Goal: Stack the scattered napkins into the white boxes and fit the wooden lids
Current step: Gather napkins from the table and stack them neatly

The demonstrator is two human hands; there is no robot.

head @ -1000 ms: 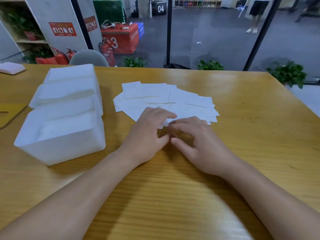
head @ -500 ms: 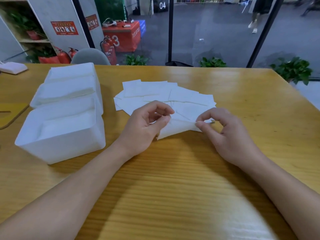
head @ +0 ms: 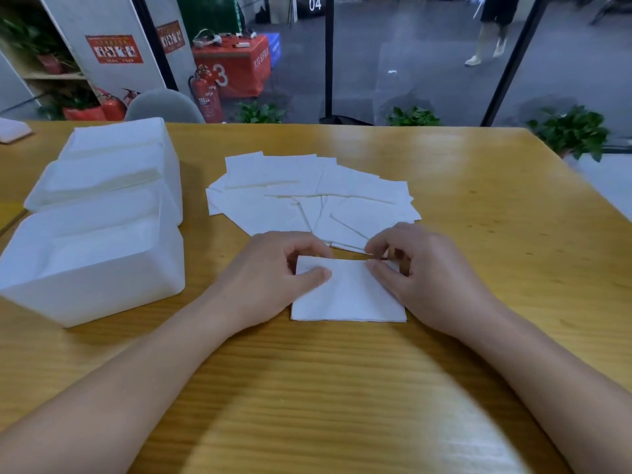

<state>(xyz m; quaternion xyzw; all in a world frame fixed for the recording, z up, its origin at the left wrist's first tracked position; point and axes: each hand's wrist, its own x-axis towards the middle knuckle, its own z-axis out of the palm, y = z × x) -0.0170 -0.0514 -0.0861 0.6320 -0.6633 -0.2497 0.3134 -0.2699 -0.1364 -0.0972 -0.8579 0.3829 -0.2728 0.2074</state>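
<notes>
One white napkin [head: 345, 295] lies flat on the wooden table just in front of me. My left hand [head: 270, 278] pinches its upper left corner, thumb on top. My right hand [head: 420, 271] pinches its upper right corner between thumb and fingers. Beyond the hands, several white napkins [head: 307, 196] lie fanned out and overlapping. At the left stand two white boxes: the near box [head: 102, 295] and the far box [head: 167, 155], each with napkins stacked inside. No wooden lid can be made out for certain.
A flat wooden piece [head: 10, 213] shows at the left edge, mostly cut off. A white object [head: 13, 130] lies at the far left corner. A grey chair back [head: 164, 106] rises behind the table. Bare table [head: 496, 234] spreads to the right.
Both hands have lifted one napkin off the near edge of the pile and drawn it toward me; it now lies apart from the pile, held at both top corners.
</notes>
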